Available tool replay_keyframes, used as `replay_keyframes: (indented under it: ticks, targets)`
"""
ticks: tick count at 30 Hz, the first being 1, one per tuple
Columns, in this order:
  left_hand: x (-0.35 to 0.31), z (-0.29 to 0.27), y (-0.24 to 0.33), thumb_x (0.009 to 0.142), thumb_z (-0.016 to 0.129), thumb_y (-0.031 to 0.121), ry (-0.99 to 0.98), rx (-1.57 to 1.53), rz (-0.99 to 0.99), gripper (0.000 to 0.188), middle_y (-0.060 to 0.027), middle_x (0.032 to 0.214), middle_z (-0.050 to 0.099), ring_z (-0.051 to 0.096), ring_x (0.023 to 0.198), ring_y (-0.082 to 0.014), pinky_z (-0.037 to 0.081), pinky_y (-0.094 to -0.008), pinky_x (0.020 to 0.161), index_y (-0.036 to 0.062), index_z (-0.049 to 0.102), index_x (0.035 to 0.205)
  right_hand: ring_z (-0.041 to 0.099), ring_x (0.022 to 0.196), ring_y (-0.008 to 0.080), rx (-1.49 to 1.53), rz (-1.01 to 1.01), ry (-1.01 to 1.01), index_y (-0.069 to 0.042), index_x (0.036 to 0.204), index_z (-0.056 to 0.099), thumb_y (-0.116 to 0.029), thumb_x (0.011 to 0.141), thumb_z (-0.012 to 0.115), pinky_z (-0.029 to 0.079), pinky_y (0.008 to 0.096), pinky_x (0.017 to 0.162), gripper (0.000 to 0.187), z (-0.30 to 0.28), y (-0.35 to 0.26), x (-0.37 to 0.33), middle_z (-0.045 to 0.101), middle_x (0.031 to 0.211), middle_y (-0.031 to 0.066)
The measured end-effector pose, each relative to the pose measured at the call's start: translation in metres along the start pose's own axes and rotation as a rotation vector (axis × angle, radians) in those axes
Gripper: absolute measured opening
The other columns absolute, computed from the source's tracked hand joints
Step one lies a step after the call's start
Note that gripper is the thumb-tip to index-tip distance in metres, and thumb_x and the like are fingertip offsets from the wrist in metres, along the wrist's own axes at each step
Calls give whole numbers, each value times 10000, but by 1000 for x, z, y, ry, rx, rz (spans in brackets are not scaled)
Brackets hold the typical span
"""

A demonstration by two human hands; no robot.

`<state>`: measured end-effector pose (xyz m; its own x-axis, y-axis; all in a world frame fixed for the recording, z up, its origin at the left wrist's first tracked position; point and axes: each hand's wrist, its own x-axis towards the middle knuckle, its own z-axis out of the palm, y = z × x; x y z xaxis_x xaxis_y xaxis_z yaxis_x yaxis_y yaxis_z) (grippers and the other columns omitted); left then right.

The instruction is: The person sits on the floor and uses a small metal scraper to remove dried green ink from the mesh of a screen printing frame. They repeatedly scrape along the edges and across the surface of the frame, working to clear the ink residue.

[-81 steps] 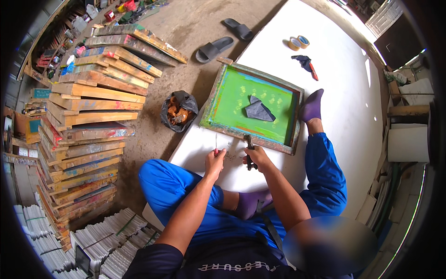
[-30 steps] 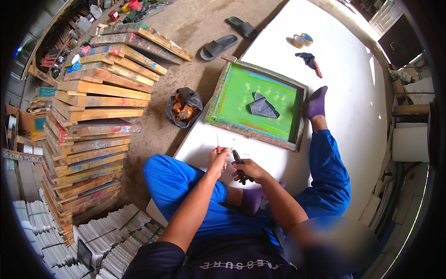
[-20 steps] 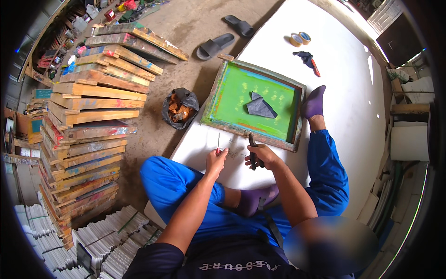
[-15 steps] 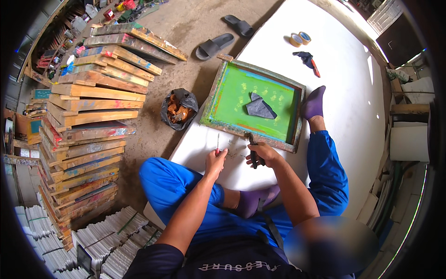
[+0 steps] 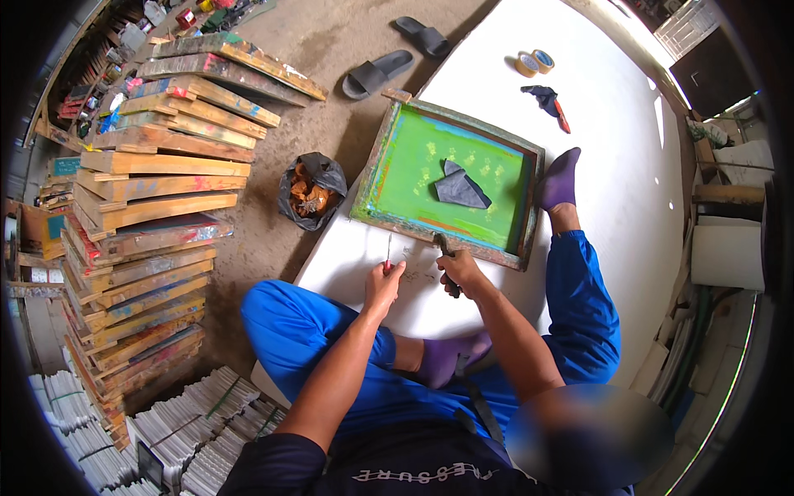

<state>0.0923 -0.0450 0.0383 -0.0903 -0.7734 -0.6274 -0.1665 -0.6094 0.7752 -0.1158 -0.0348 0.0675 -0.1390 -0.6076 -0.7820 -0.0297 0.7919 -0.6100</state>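
My left hand (image 5: pixel 383 285) is closed round the red handle of a thin screwdriver (image 5: pixel 389 266), its shaft pointing away from me. My right hand (image 5: pixel 463 271) grips black pliers (image 5: pixel 442 244), whose jaws are at the near edge of a wooden screen-printing frame (image 5: pixel 397 228). Small dark bits (image 5: pixel 411 270) lie on the white surface between my hands. Green mesh with pale flower shapes fills the frame, and a folded dark grey cloth (image 5: pixel 461 188) rests on it. The frame lies flat, close to my right foot.
Wooden frames (image 5: pixel 165 165) stand in a long stack at left. A black bag (image 5: pixel 329 178) holding brown scraps is on the floor beside the white surface (image 5: pixel 616 248). Tape rolls (image 5: pixel 527 64), a dark cloth with a red-orange part (image 5: pixel 546 101) and slippers (image 5: pixel 376 76) lie farther off.
My right hand has shifted slightly left, and the pliers' handles, spread before, are now squeezed closer together. My left hand with the screwdriver has hardly moved. The whole view has shifted slightly.
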Motion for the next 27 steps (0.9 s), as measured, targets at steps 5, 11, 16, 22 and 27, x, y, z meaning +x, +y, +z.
replay_keyframes:
  ticks: [5,11,16,22,27]
  targets:
    - [1,1,1,930,699,339,-16,-16,-7,367,-37,626,556,462,392,-103,362,-282,360,19,578,796,564,428,198,-48,-16,61,40,829,565,-163,906,574,451,354,366,217,8,2,-2,567,595,115]
    - [1,4,6,937,692,341,-48,-48,-31,341,-35,701,582,456,407,-95,358,-268,361,20,597,869,575,445,192,-268,-186,279,31,778,562,-194,916,549,461,355,405,264,14,44,26,586,585,114]
    - [0,-9,-7,943,683,351,-48,-77,-48,335,-30,741,592,447,408,-85,357,-257,362,21,630,924,603,478,197,-240,-210,196,30,751,578,-227,925,543,482,364,444,312,15,35,13,603,585,111]
    - [-9,-13,-4,956,679,349,-190,-194,-66,332,-50,802,633,446,412,-73,356,-249,363,20,665,994,640,516,204,-296,-187,-67,50,852,620,-270,912,599,519,352,488,326,34,41,-34,649,639,132]
    - [-4,-16,-16,942,703,320,-226,-260,-97,297,-53,813,637,452,411,-79,356,-254,364,32,654,998,631,486,182,-182,-116,-225,45,878,611,-231,925,648,501,307,413,283,55,52,-41,660,668,127]
